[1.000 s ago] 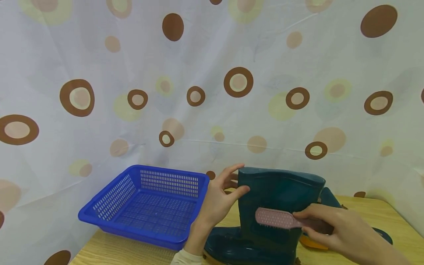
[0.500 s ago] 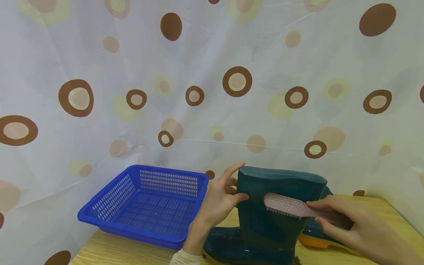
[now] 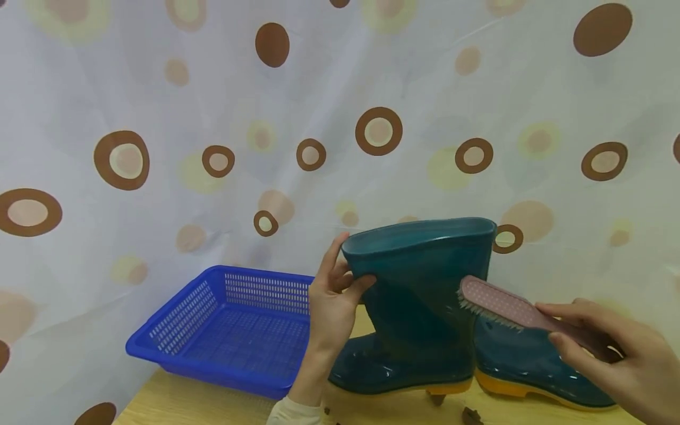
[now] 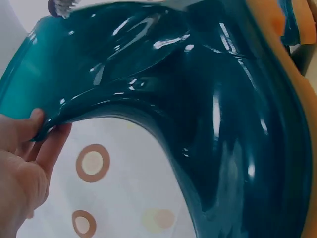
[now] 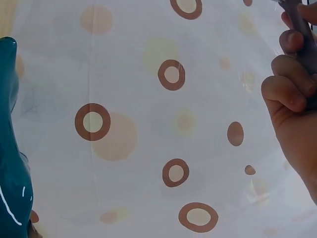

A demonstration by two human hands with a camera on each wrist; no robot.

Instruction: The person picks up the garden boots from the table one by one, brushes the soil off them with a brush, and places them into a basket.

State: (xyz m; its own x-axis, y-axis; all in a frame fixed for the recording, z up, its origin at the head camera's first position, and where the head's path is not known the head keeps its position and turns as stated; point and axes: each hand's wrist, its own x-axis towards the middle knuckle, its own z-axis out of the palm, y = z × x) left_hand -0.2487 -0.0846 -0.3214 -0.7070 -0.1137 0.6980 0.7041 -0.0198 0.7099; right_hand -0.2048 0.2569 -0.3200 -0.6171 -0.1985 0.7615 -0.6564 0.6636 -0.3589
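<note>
One blue basket [image 3: 223, 321], boot [image 3: 419, 301] beside

From my seat, the basket [image 3: 234, 327] sits on the tabletop [image 3: 175, 404] at nine o'clock of the raised boot [image 3: 419, 301]. The second boot [image 3: 531, 363] stands at four o'clock behind it, brush [image 3: 504, 308] at three o'clock, curtain [image 3: 159, 118] behind everything.

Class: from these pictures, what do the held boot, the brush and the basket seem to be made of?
Boot: likely glossy rubber or PVC; bright highlights, and its top bends under the fingers.
Brush: probably matte pink plastic, bristle material unclear.
Basket: likely moulded blue plastic, slotted walls.
</note>
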